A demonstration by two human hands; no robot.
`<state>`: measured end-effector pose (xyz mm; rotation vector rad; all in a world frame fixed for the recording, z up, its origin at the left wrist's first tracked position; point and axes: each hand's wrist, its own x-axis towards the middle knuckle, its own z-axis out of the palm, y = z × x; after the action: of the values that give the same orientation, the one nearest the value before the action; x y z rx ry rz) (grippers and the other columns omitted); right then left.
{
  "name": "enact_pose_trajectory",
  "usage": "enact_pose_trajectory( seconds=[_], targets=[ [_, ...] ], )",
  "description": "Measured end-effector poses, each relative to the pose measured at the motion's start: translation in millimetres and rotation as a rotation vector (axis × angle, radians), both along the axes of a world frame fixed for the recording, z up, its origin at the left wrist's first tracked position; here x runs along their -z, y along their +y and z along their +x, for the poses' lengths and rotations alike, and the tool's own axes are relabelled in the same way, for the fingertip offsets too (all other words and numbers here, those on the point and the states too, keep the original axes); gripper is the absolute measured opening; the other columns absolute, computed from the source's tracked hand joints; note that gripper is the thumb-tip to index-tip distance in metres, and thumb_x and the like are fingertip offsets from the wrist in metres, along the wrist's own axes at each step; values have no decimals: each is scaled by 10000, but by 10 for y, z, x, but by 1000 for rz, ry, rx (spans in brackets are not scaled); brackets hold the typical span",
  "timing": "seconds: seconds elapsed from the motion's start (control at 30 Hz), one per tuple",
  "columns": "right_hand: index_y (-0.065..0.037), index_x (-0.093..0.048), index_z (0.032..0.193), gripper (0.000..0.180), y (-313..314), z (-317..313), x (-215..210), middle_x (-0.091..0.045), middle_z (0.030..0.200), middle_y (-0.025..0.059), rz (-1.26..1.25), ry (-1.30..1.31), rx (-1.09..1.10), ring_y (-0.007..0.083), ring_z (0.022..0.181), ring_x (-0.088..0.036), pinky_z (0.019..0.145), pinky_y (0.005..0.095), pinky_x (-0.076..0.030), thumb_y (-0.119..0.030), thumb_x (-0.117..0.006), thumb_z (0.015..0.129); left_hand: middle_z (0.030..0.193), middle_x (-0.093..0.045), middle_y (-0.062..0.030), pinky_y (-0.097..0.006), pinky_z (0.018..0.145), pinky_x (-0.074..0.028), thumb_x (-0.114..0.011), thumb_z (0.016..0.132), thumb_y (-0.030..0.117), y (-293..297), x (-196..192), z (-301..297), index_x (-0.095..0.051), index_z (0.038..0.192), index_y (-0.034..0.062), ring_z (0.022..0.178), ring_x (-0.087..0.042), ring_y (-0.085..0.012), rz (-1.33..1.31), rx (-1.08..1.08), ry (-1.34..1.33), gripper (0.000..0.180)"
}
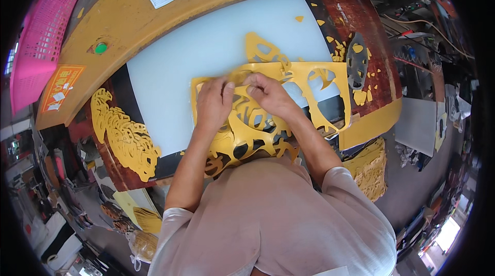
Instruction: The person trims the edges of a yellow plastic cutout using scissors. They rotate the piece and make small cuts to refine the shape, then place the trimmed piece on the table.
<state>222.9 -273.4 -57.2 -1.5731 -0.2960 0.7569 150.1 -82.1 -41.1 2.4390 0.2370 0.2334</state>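
Both hands meet over a yellow sheet (336,72) full of cut-out holes, which lies on a pale cutting board (175,54) and hangs over its near edge. Between my fingertips is a small yellow cut-out piece (238,76), smeared by motion. My left hand (215,101) is closed at its left end, fingers pressed together. On its right end, my right hand (270,95) pinches with thumb and curled fingers. Just beyond the hands lies a loose yellow cut-out shape (262,49) with holes. A dark oval cutting die (357,62) stands right of the sheet.
A heap of yellow cut-out pieces (124,134) lies at the left. Small yellow scraps (337,49) are scattered around the die. The orange-yellow machine beam (111,20), with a green button (100,48), arches over the far side. A pink basket (46,38) stands far left; stacked yellow sheets (367,173) lie lower right.
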Motion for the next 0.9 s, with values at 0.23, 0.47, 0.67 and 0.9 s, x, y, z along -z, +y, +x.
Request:
enact_pose_trajectory(
  seconds=[0.23,0.47,0.67,0.9],
  targets=[
    [-28,-669,1187,226,-78,39,-285,-664,974,17,-53,21,-154,91,912,-604,789,253,-495,-193,-686,1034,817,-634,-187,-480,774,-523,-571,1074,295,-22,7,10,-629,830,1,855,-630,-405,-48,162,19,386],
    [-121,-596,953,210,-594,228,-264,-376,671,-54,354,456,287,94,571,-357,579,284,-356,-283,-728,979,906,-654,-169,-431,781,-546,-630,1037,215,249,103,-193,-666,922,5,888,-652,-376,-199,65,87,242],
    [-139,-542,907,185,-682,287,-174,-285,639,-75,492,528,216,84,550,-283,572,276,-311,-257,-673,964,1151,-656,-153,-445,888,-543,-767,911,208,4,-204,58,-670,1179,31,1147,-603,-345,-103,161,-74,335],
    [-105,-555,918,218,-640,261,-219,-322,628,-60,523,570,188,89,537,-324,553,280,-324,-279,-677,967,989,-695,-157,-453,719,-562,-800,849,347,-327,-381,317,-659,1027,28,872,-698,-358,395,243,165,391]
  ],
)
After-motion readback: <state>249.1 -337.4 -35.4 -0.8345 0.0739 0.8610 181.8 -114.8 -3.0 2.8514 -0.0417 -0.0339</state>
